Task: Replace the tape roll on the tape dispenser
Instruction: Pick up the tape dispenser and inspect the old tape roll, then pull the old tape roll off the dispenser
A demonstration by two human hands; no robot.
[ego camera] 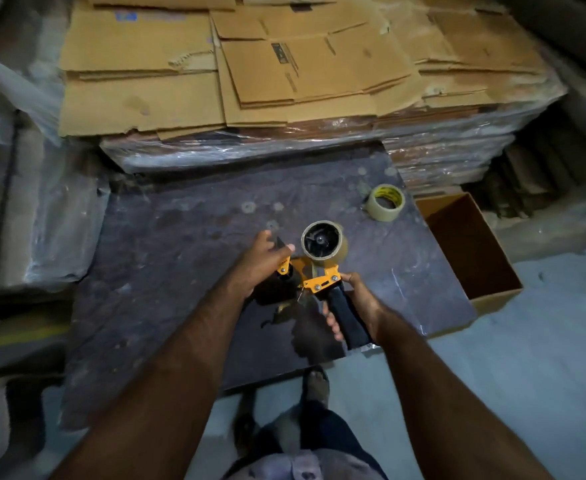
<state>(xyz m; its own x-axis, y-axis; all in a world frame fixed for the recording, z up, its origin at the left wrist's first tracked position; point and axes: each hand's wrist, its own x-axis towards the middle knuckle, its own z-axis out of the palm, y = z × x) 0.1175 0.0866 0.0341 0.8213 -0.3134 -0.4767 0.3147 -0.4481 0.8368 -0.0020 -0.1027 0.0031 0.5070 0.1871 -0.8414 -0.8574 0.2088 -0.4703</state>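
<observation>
An orange tape dispenser (321, 280) with a black handle hangs above a dark board (167, 258). A nearly used-up tape roll (324, 242) sits on its hub, showing the cardboard core. My right hand (352, 306) is wrapped around the black handle. My left hand (265, 263) grips the dispenser's front end by the roller and blade. A fuller roll of clear tape (385, 202) lies tilted on the board, apart from both hands, to the far right.
Flattened cardboard sheets (284, 64) are stacked on a plastic-wrapped pallet behind the board. An open brown box (468, 251) stands at the board's right edge. Wrapped bundles (25, 202) crowd the left. My foot (315, 382) is on the grey floor below.
</observation>
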